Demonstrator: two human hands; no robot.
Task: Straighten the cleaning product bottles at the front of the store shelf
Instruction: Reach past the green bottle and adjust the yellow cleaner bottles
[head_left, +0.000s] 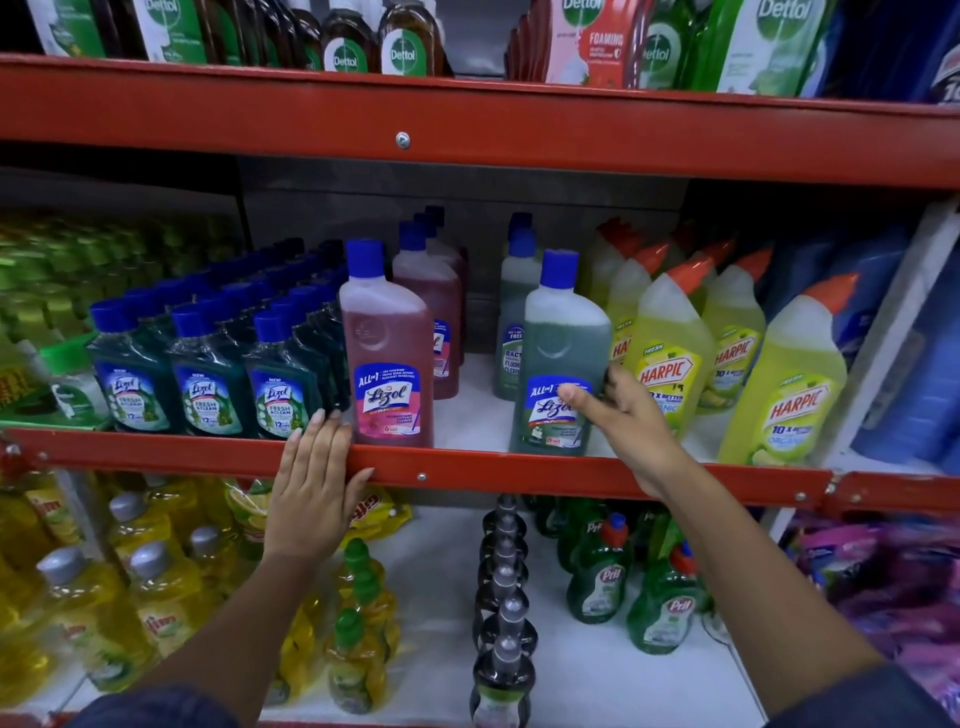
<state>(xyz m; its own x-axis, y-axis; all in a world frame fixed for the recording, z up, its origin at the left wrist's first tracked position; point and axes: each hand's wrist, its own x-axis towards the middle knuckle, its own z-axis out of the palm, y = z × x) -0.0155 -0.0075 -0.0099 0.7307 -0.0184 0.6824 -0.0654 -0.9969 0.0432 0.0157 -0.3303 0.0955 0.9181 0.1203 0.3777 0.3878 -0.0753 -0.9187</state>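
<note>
A green Lizol bottle (563, 332) with a blue cap stands upright at the front of the middle shelf. My right hand (621, 415) grips its lower right side, thumb across the label. A pink Lizol bottle (387, 343) stands upright at the shelf front to the left. My left hand (314, 483) lies flat on the red shelf rail (519, 475) just left of the pink bottle, fingers apart, holding nothing. More pink bottles (431, 291) and green bottles (517, 312) stand in rows behind the front ones.
Dark green shrink-wrapped Lizol packs (208, 374) fill the shelf to the left. Yellow Harpic bottles (670, 343) crowd the right. Dettol products (410, 41) sit on the shelf above. Yellow dish liquid (156, 587) and green Pril bottles (602, 571) stand on the shelf below.
</note>
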